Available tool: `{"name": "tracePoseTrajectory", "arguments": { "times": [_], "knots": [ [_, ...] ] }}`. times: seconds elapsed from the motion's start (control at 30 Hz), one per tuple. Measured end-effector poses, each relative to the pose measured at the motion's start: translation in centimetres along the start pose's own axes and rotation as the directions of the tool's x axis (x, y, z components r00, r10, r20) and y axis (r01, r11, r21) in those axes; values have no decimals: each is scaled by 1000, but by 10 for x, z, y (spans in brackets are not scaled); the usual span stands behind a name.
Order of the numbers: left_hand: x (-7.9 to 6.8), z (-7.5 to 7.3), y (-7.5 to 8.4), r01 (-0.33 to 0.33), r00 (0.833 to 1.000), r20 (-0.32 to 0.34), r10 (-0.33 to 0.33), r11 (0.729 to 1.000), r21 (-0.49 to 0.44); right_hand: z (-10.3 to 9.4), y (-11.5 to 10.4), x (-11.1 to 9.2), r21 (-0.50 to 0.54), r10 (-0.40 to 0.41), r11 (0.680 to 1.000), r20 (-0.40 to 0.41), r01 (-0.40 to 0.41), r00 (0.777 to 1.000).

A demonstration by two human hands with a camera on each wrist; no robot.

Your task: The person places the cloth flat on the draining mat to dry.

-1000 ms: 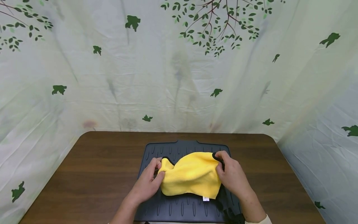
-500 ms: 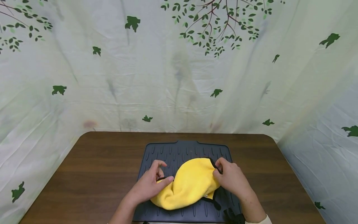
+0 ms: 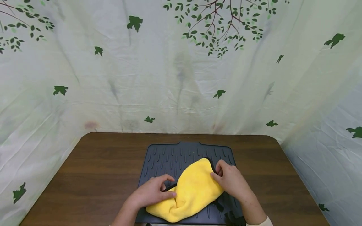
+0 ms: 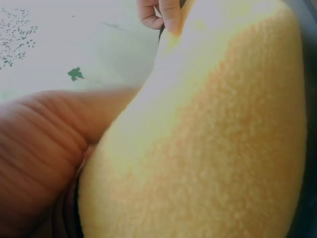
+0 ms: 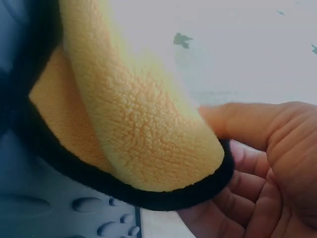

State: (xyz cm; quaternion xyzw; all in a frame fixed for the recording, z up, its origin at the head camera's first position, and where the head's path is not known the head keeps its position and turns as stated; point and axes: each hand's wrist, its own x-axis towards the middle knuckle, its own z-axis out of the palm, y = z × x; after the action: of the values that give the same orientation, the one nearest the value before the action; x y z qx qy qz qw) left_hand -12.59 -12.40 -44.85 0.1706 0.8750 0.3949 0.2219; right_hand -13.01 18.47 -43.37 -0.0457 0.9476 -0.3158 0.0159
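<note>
A yellow plush cloth with black edging is held over a dark grey ridged mat, bunched and folded along its length. My left hand grips its left edge, thumb on top of the yellow side and fingers behind the black border. At the upper right edge my right hand pinches the border between thumb and fingers. In the right wrist view, the cloth folds over, showing yellow on an inner layer too. The cloth fills most of the left wrist view and hides the left fingertips there.
The mat lies on a brown wooden table with rounded far corners. A black strap-like thing sits by the mat's near right corner. Behind the table hangs a pale curtain printed with leaves.
The cloth has gone from spread level between the hands to slanting and more bunched, its left end lower and nearer. My left hand moved down; my right hand moved slightly down and left.
</note>
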Motion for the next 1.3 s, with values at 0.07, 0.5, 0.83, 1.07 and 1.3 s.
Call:
{"name": "tracePoseTrajectory", "arguments": {
  "times": [0.07, 0.5, 0.83, 1.07, 1.3],
  "knots": [
    [0, 0, 0, -2, 1000, 3, 2, 1000, 9, 0, 0, 0, 10, 7, 1000, 0, -7, 1000],
    [2, -1, -1, -131, 989, -58, 133, 991, 38, -3, 1, 0, -51, -44, 998, 50, 46, 998],
    [3, 0, -1, -114, 982, -150, 119, 993, 39, -5, 4, 2, -15, -12, 1000, -17, 12, 1000],
    [2, 1, 0, -153, 985, -67, 158, 986, 71, -6, 7, 1, -44, -62, 997, 9, 62, 998],
    [2, -2, 0, -125, 988, -88, 129, 991, 45, -8, 7, 2, -24, -49, 999, -13, 49, 999]
  ]
}}
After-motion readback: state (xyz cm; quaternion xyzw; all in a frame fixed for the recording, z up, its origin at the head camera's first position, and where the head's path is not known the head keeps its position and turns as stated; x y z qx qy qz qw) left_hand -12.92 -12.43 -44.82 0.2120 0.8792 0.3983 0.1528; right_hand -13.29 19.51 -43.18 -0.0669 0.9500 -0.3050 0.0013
